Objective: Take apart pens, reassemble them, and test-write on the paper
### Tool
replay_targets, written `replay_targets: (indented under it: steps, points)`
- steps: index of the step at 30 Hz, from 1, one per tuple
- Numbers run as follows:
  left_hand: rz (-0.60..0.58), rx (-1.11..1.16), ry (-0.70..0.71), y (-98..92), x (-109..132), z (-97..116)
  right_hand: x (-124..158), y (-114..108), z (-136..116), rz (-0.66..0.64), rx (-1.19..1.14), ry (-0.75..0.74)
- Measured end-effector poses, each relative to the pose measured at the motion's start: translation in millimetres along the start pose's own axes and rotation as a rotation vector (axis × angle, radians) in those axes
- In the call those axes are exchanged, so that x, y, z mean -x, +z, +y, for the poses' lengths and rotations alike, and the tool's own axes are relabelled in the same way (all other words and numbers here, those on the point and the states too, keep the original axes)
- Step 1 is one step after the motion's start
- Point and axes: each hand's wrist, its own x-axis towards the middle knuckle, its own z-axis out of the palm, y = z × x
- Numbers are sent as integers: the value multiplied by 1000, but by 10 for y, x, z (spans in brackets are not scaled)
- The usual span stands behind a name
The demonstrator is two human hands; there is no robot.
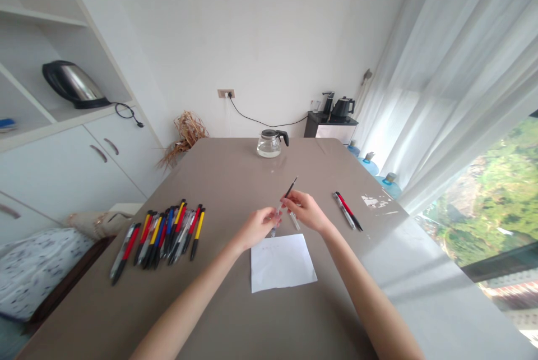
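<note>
Above the far edge of a white sheet of paper (282,266), my two hands meet over the table. My left hand (257,226) is closed in a pinch on a clear pen barrel (273,231), whose lower end points down toward the paper. Between the fingertips of my right hand (307,211) is a dark, thin pen refill (291,187), its tip slanting up and away. The refill's lower end meets the barrel near the fingers; how far it sits inside is hidden. A clear pen part (295,221) lies on the table just under my right hand.
A row of mixed pens (166,234) lies to the left; a few pens (348,211) lie to the right. A glass pot (269,144) stands at the far edge. Water bottles (389,185) stand beyond the table's right edge, and a cabinet (84,164) is at left.
</note>
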Motion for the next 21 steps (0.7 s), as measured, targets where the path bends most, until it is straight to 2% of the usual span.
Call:
replay_targets:
  steps: [4,11,16,21]
  points:
    - [1,8,14,5,1,16,16,1,-39,-25,86,1]
    - [20,6,22,13,-4,10,24,-18,-61,-64,105,-54]
    - [11,27,5,4,6,16,-4,-86,50,-27,150,10]
    - [-8,71,-30,-2,18,16,-45,-96,356,62,522,154]
